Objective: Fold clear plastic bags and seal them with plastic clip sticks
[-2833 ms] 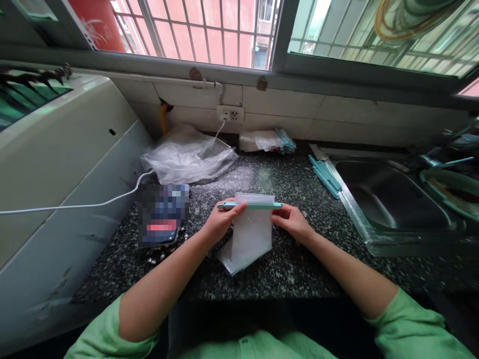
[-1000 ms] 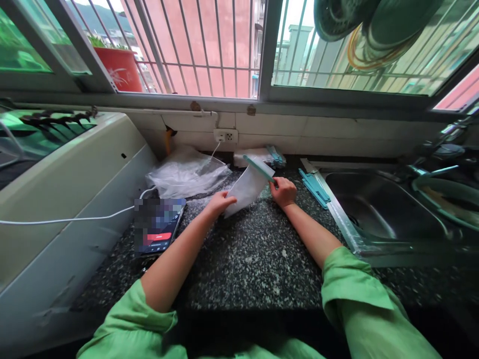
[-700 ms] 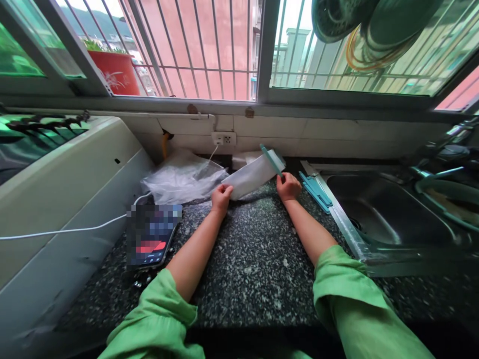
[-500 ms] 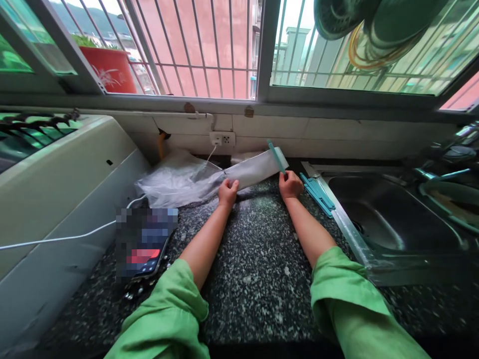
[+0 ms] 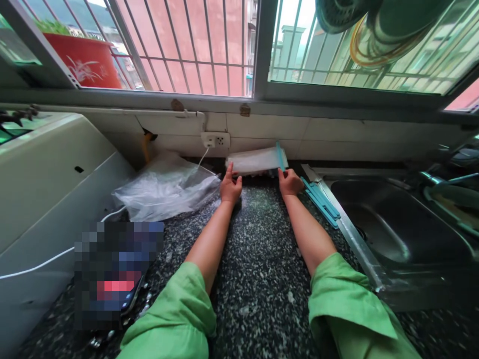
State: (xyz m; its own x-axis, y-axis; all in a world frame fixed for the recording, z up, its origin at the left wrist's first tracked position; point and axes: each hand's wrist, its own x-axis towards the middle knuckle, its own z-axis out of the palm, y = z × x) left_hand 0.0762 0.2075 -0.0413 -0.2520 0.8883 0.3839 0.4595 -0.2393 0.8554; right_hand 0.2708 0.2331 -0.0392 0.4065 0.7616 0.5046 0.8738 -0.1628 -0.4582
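A folded translucent plastic bag (image 5: pixel 254 160) lies at the back of the counter, on top of the small pile of bags by the wall. Across its right end runs a teal bag sealing clip (image 5: pixel 279 154). My right hand (image 5: pixel 290 182) pinches the near end of this clip. At the bag's left end, my left hand (image 5: pixel 231 186) has its fingers apart, the fingertips at the bag's edge. Whether those fingertips press on the bag cannot be made out. Much of the pile below is hidden by the bag.
Several loose teal clips (image 5: pixel 321 202) lie against the rim of the steel sink (image 5: pixel 396 219). On the left are a large crumpled plastic bag (image 5: pixel 168 187), a phone (image 5: pixel 119 274) and a white cable (image 5: pixel 45 264). A socket (image 5: pixel 216 140) sits on the tiled wall.
The clipped bag has gone from the counter's front to the pile at the back, stretched between both hands. My left fingers have since let go and spread; my right hand keeps the clip.
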